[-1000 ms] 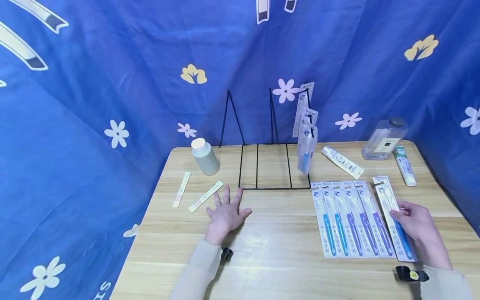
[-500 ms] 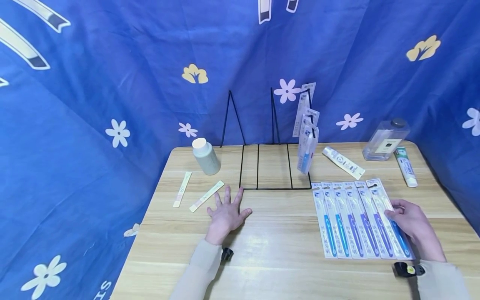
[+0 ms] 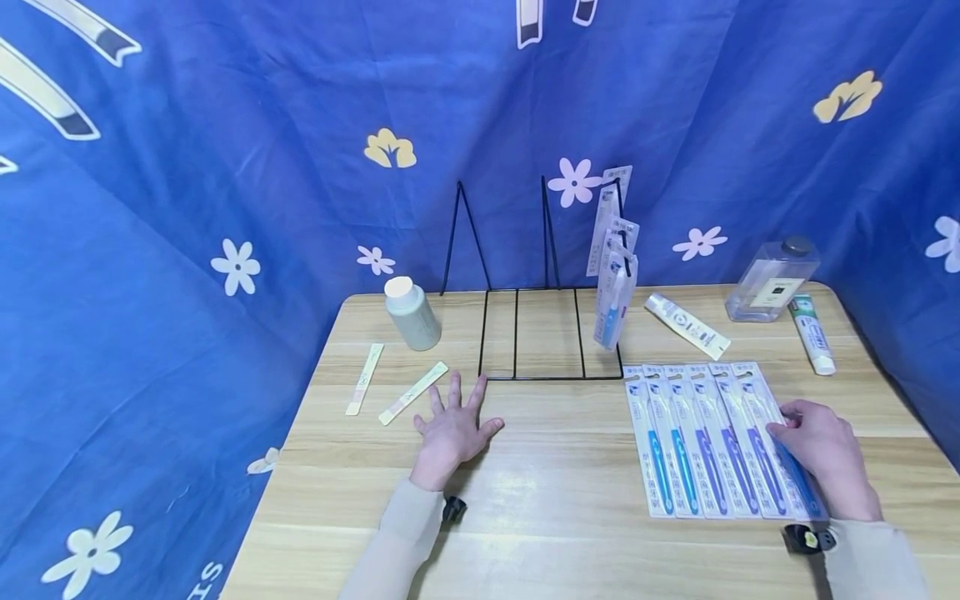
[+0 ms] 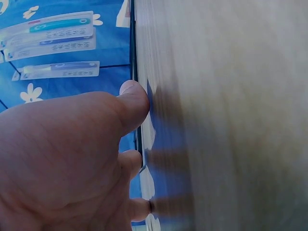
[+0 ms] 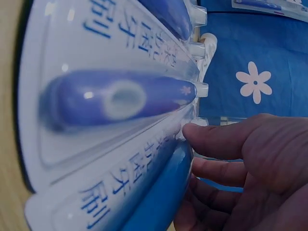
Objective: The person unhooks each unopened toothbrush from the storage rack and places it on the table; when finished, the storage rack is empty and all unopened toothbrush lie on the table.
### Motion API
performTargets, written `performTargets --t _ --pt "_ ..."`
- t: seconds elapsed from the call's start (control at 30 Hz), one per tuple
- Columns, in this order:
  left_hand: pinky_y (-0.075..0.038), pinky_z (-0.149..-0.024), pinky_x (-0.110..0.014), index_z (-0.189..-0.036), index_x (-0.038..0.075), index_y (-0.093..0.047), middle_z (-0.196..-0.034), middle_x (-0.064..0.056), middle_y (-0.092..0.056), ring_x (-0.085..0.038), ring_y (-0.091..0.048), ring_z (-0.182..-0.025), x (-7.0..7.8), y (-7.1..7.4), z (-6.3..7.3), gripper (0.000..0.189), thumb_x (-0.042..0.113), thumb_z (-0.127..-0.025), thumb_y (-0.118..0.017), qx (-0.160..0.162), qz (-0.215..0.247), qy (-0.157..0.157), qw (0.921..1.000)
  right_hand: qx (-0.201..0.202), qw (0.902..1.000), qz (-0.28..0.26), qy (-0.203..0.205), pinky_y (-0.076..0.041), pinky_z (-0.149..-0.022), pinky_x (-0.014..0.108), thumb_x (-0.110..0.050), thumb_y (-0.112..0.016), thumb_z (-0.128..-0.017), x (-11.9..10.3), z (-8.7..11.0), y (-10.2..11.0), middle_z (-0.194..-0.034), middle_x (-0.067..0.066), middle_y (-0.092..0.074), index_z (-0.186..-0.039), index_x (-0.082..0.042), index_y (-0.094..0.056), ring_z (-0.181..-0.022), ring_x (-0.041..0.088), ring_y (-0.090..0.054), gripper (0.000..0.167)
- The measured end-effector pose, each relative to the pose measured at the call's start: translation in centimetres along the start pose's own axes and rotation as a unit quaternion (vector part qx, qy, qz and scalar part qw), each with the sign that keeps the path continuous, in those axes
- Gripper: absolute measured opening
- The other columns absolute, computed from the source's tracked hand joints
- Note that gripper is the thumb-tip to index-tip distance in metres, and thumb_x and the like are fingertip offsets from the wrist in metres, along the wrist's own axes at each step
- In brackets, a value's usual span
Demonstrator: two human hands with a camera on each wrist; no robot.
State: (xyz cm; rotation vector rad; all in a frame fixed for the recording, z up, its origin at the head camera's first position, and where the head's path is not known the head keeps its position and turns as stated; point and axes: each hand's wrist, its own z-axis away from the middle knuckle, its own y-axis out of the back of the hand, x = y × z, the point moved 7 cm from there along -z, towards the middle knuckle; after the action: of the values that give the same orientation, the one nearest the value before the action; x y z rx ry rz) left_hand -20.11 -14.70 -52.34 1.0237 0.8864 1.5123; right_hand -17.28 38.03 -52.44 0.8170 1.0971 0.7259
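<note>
My right hand grips the right edge of a packaged blue toothbrush, its thumb on the front of the pack. The pack lies at the right end of a row of packaged toothbrushes with blue and purple handles. In the right wrist view, the blue-handled toothbrush overlaps the edge of the purple-handled toothbrush beside it; the curled fingers are partly hidden behind the pack. My left hand rests on the table with fingers spread, fingertips close to the front of a black wire rack.
More packaged toothbrushes hang on the rack's right arm. Left of it stand a grey-green bottle and two flat paper strips. To the right are a white tube, a clear bottle and a green-and-white tube.
My right hand has moved slightly left with the packaged blue toothbrush, bringing it from apart to against the row's right end and level with it. The left hand has stayed still.
</note>
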Motion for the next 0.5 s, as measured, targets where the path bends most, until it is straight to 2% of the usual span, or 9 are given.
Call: performTargets --t 0.1,0.5 --pt "-0.022 -0.108 -0.084 -0.162 0.043 -0.011 -0.173 -0.010 0.001 -0.052 -0.001 -0.155 0.00 -0.01 -0.02 0.080 0.070 -0.096 -0.047 0.001 0.001 -0.001 1.0000 0.010 0.9999 0.010 -0.001 -0.037 -0.062 0.036 -0.018 -0.069 -0.091 -0.27 0.06 0.23 -0.094 0.028 -0.067 -0.118 0.015 -0.061 -0.077 0.032 -0.058 0.044" --pt "-0.022 -0.108 -0.084 -0.162 0.043 -0.011 -0.173 -0.010 0.001 -0.052 -0.001 -0.155 -0.02 -0.06 -0.02 0.080 0.070 -0.096 -0.046 0.000 0.001 -0.001 1.0000 -0.004 0.9989 0.039 -0.026 -0.037 -0.061 0.039 -0.019 -0.069 -0.092 -0.82 0.09 0.34 -0.093 0.027 -0.066 -0.115 0.013 -0.064 -0.075 0.034 -0.057 0.040"
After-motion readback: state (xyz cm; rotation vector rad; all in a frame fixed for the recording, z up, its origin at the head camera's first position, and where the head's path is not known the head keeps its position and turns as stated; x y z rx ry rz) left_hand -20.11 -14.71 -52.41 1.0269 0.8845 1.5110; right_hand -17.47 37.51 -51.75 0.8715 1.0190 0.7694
